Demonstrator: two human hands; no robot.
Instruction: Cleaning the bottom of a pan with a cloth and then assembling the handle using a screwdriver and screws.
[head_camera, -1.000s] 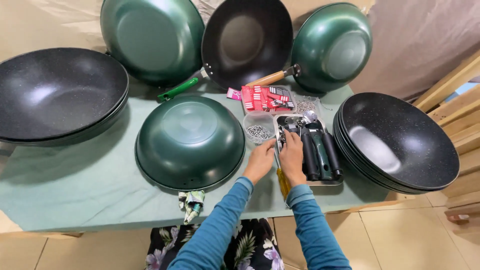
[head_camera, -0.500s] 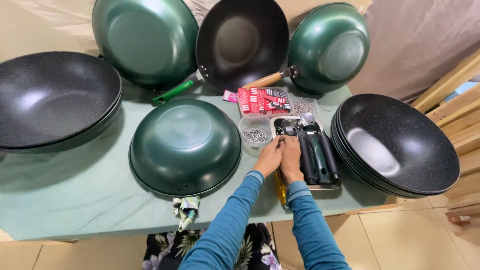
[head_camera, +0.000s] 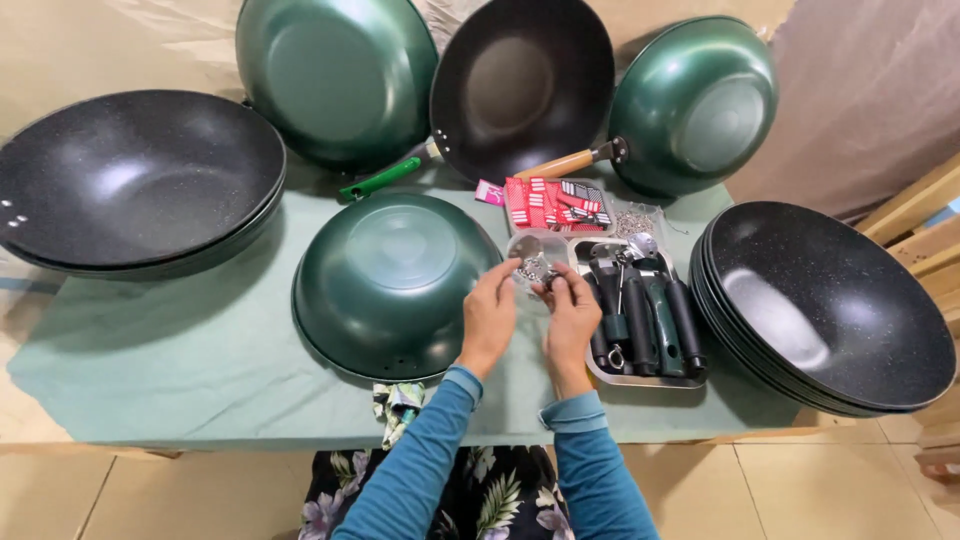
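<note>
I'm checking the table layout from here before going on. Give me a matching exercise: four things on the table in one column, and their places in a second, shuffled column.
Things:
1. upside-down green wok
2. tray of handles
3. stack of black woks
4. red packet

Places:
A. at the right end of the table
B. just right of the right hand
C. just left of the left hand
D. beyond both hands, in front of the leaning woks

Pairs: 1-C, 2-B, 3-A, 4-D
</note>
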